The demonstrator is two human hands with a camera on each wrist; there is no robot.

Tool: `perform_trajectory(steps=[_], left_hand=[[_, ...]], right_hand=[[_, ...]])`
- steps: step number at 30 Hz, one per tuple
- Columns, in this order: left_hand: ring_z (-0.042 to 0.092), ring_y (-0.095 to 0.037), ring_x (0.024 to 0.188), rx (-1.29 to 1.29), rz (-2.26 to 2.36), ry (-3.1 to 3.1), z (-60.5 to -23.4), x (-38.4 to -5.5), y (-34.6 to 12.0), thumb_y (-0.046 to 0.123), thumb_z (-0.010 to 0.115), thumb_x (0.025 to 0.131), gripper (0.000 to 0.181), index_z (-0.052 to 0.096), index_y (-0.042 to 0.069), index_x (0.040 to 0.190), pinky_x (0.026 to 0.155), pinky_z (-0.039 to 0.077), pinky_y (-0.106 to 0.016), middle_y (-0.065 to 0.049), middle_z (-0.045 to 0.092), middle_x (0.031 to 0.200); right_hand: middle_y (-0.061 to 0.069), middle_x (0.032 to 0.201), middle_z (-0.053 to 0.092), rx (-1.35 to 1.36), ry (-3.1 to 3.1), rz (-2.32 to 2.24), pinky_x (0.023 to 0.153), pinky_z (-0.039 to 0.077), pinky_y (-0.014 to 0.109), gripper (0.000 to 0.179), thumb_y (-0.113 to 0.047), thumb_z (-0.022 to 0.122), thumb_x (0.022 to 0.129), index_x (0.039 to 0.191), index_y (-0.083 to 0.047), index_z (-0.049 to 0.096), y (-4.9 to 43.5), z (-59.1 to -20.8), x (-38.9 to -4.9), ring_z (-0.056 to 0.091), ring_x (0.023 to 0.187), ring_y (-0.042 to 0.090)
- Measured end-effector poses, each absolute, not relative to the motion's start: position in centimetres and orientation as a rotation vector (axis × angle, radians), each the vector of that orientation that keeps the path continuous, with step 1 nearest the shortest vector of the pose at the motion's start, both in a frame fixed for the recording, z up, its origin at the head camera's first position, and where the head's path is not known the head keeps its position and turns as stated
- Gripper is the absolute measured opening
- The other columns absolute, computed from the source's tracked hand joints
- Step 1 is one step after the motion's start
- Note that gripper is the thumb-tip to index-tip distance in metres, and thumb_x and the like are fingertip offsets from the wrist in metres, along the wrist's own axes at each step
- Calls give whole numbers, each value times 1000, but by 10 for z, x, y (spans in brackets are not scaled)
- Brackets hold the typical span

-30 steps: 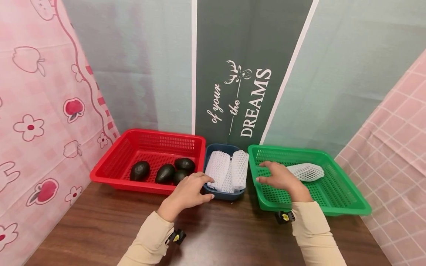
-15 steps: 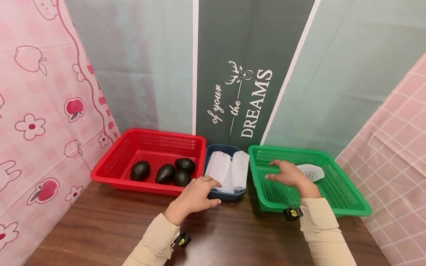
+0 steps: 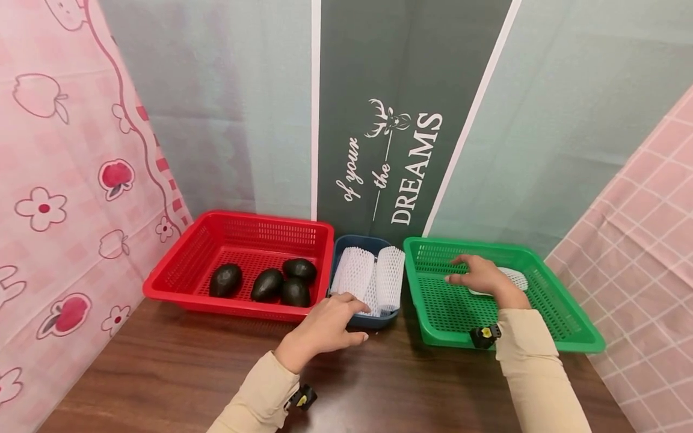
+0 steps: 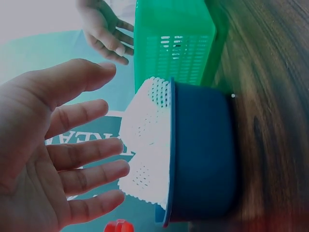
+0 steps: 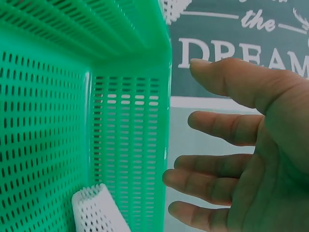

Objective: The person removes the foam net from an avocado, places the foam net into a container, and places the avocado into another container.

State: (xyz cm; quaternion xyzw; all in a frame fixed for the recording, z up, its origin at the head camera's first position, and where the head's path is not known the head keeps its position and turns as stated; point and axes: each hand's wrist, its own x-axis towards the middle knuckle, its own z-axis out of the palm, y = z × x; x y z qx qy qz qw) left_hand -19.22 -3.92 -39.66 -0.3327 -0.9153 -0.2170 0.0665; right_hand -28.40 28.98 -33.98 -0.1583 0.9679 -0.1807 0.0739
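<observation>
My left hand (image 3: 330, 323) hovers at the near side of the blue bin (image 3: 373, 322), its fingers relaxed and apart. White foam net sleeves (image 3: 390, 276) stand in that bin, poking above its rim in the left wrist view. Over the green basket (image 3: 438, 340) hangs my right hand (image 3: 479, 278), fingers spread and holding nothing. Behind it a white netted item (image 3: 515, 278) lies on the basket floor, partly covered by the hand; the right wrist view shows one end of this netting (image 5: 96, 210). Several dark avocados (image 3: 267, 284) rest in the red basket (image 3: 233, 308).
The three containers stand in a row on a brown wooden table (image 3: 162, 361), against a printed curtain (image 3: 260, 120). Pink patterned cloth (image 3: 70, 210) hangs at the left, and pink checked cloth (image 3: 644, 240) at the right.
Both hands have shifted to the right, the left one also a little toward the body. The right hand now covers more of the netted item. Baskets and their contents stay put.
</observation>
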Motion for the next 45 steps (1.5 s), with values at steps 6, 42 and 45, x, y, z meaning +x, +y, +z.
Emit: perform_trajectory(steps=[6,42,45], left_hand=[[56,-13,94,-1030,-684,-2769,-395,-191,-33,34,72,78,42,66,14,114,80,47,-28,-2,61,109],[55,-9,95,-1151,-668,-2720,-417,-190,-3,35,72,78,39,66,15,112,82,43,-20,3,59,105],[55,-10,95,-1155,-656,-2715,-418,-189,0,35,72,78,39,66,15,111,82,43,-21,3,59,105]], right_hand=[[37,127,39,-391,2893,-539,78,42,56,57,-29,62,89,125,12,46,304,-345,-295,42,109,53],[41,124,36,53,3012,-617,88,29,63,59,-21,52,91,132,17,33,360,-401,-333,36,109,56],[41,125,35,51,3022,-581,92,18,67,60,-22,52,90,131,18,33,364,-400,-333,31,112,58]])
